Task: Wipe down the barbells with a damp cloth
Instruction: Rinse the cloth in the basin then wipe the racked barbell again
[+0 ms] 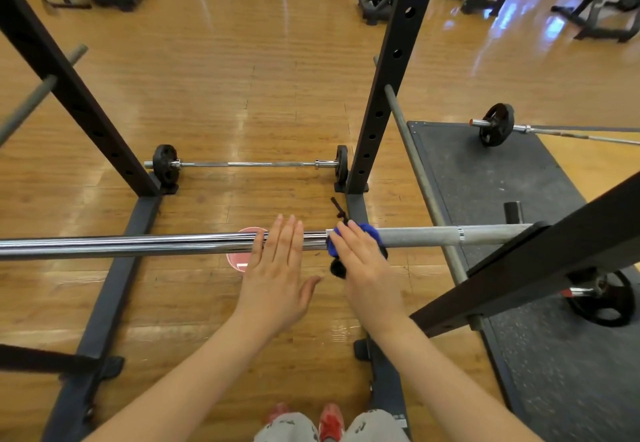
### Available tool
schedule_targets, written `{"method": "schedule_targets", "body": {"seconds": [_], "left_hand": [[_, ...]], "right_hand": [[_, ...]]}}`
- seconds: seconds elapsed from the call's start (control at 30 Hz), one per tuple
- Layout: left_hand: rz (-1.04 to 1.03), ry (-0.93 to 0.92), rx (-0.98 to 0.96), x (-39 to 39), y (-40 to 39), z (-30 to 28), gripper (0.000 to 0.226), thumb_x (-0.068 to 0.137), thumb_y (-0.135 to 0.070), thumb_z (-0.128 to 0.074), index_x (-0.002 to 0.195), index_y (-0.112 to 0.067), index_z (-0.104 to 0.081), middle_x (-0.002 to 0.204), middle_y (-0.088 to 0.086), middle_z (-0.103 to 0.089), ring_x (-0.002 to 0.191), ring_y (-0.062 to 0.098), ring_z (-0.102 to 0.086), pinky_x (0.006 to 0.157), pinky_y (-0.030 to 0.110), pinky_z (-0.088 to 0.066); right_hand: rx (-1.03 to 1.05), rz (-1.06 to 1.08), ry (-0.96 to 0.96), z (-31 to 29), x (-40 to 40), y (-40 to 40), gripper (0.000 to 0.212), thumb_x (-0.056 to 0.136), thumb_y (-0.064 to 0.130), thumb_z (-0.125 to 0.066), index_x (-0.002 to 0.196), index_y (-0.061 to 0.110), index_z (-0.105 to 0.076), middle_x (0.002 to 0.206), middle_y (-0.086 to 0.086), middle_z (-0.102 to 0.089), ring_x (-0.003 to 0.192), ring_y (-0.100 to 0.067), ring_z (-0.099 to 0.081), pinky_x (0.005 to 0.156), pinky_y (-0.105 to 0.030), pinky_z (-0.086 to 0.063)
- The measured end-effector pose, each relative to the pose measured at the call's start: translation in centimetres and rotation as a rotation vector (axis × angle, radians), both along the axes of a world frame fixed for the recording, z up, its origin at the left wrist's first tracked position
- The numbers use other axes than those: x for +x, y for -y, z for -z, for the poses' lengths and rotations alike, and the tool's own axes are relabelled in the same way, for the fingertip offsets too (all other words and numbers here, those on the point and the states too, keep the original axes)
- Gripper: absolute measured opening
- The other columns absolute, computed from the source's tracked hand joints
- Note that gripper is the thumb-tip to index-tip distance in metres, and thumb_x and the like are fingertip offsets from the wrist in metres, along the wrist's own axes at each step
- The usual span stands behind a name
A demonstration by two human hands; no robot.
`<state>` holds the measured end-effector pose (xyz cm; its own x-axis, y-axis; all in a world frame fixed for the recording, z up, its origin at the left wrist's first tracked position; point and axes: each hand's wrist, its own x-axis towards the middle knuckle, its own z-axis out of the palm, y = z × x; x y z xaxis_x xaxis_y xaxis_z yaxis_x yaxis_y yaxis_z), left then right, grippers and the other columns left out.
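Across the rack, at about waist level in the head view, a chrome barbell [138,246] runs from the left edge to the right, where its dull grey sleeve [419,236] passes under the black rack beam [540,261]. Every place below is given from this bar.

On the bar, just right of its middle, the right hand [360,261] presses a blue cloth [370,234] against the metal where the shiny shaft meets the grey sleeve; the fingers lie fairly straight over the cloth, which bunches over the top of the bar and shows past the fingertips. A dark piece hangs under the bar below that hand; what it is cannot be told. Just left of the cloth, the left hand [277,268] lies flat with fingers straight and together, fingertips over the bar, holding nothing. The two hands sit near each other without touching.

Beyond the bar, a second barbell [249,164] with small black plates lies on the wooden floor. To the right, beyond the bar, a third barbell [554,130] rests on a dark mat [485,178].

The step in hand appears to be wiping this racked bar. Next, the cloth likely needs sliding along the bar with steady pressure, the free hand keeping the bar from rolling.
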<state>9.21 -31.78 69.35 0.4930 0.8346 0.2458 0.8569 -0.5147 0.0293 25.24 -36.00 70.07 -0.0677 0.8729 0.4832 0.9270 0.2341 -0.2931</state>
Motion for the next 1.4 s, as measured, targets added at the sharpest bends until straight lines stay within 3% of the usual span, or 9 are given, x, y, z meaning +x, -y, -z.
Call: {"method": "schedule_targets", "body": {"seconds": [0.1, 0.27, 0.47, 0.63, 0.73, 0.93, 1.13, 1.3, 1.4], "left_hand": [[0.009, 0.011, 0.007, -0.1, 0.0, -0.1, 0.078, 0.085, -0.053, -0.036, 0.141, 0.002, -0.029, 0.145, 0.020, -0.042, 0.138, 0.031, -0.026, 0.112, 0.046, -0.016], [-0.009, -0.010, -0.016, 0.0, 0.1, -0.2, 0.080, 0.086, -0.056, -0.033, 0.141, 0.002, -0.028, 0.145, 0.021, -0.042, 0.138, 0.033, -0.026, 0.109, 0.050, -0.020], [-0.047, -0.045, -0.029, 0.6, 0.5, -0.5, 0.083, 0.084, -0.056, -0.033, 0.140, 0.005, -0.030, 0.142, 0.024, -0.043, 0.134, 0.038, -0.037, 0.109, 0.051, -0.023], [-0.068, -0.024, -0.021, 0.9, 0.7, -0.3, 0.083, 0.084, -0.056, -0.033, 0.140, 0.005, -0.029, 0.145, 0.026, -0.040, 0.136, 0.037, -0.032, 0.110, 0.050, -0.021], [-0.062, -0.017, -0.019, 0.8, 0.7, -0.1, 0.084, 0.083, -0.056, -0.034, 0.141, 0.004, -0.026, 0.146, 0.025, -0.037, 0.137, 0.036, -0.028, 0.110, 0.050, -0.019], [-0.059, -0.031, -0.015, 0.7, 0.6, 0.0, 0.085, 0.085, -0.057, -0.033, 0.143, 0.004, -0.024, 0.149, 0.025, -0.033, 0.139, 0.035, -0.024, 0.112, 0.049, -0.016], [-0.068, -0.027, -0.022, 1.0, 0.6, 0.0, 0.084, 0.084, -0.056, -0.032, 0.143, 0.004, -0.023, 0.149, 0.025, -0.033, 0.140, 0.036, -0.024, 0.111, 0.051, -0.019], [-0.077, -0.018, -0.021, 1.1, 0.8, 0.1, 0.084, 0.083, -0.056, -0.033, 0.142, 0.004, -0.023, 0.148, 0.026, -0.035, 0.139, 0.038, -0.027, 0.110, 0.053, -0.020], [-0.076, -0.014, -0.008, 1.1, 0.8, 0.1, 0.083, 0.083, -0.055, -0.033, 0.142, 0.004, -0.025, 0.147, 0.025, -0.036, 0.139, 0.036, -0.026, 0.110, 0.052, -0.020]], "right_hand": [[-0.009, 0.106, 0.000, -0.2, 3.6, 1.1, 0.054, 0.070, -0.008, -0.065, 0.123, 0.001, -0.059, 0.129, -0.015, -0.058, 0.123, -0.028, -0.051, 0.103, -0.046, -0.036], [0.005, 0.362, -0.042, -0.9, 6.4, 1.8, 0.057, 0.064, -0.020, -0.073, 0.118, -0.004, -0.061, 0.122, -0.020, -0.061, 0.115, -0.036, -0.057, 0.099, -0.052, -0.033], [-0.067, 0.114, -0.026, -0.7, 2.0, 0.6, 0.062, 0.063, -0.013, -0.077, 0.121, 0.000, -0.061, 0.126, -0.016, -0.060, 0.120, -0.031, -0.055, 0.100, -0.048, -0.042], [-0.019, 0.337, -0.040, -0.8, 7.3, 2.2, 0.058, 0.067, -0.018, -0.072, 0.121, -0.002, -0.060, 0.126, -0.018, -0.059, 0.119, -0.033, -0.054, 0.100, -0.049, -0.034], [-0.015, 0.399, -0.066, -0.7, 5.3, 1.0, 0.057, 0.064, -0.018, -0.076, 0.117, -0.004, -0.062, 0.122, -0.019, -0.062, 0.117, -0.036, -0.056, 0.101, -0.050, -0.032], [-0.085, 0.135, -0.013, -0.9, 3.5, 0.6, 0.064, 0.062, -0.014, -0.076, 0.122, 0.001, -0.060, 0.128, -0.016, -0.059, 0.122, -0.031, -0.053, 0.102, -0.050, -0.033], [-0.048, 0.437, -0.129, -1.3, 8.3, 2.5, 0.052, 0.072, -0.019, -0.067, 0.122, -0.005, -0.059, 0.127, -0.019, -0.058, 0.121, -0.037, -0.052, 0.101, -0.053, -0.033], [-0.024, 0.193, -0.039, -0.9, 2.0, 0.5, 0.060, 0.061, -0.016, -0.077, 0.118, -0.002, -0.063, 0.123, -0.018, -0.061, 0.118, -0.034, -0.056, 0.099, -0.052, -0.035], [-0.061, 0.097, -0.013, -0.9, 2.5, 0.6, 0.061, 0.063, -0.013, -0.077, 0.120, 0.000, -0.062, 0.127, -0.016, -0.060, 0.120, -0.031, -0.055, 0.101, -0.048, -0.034]]}}
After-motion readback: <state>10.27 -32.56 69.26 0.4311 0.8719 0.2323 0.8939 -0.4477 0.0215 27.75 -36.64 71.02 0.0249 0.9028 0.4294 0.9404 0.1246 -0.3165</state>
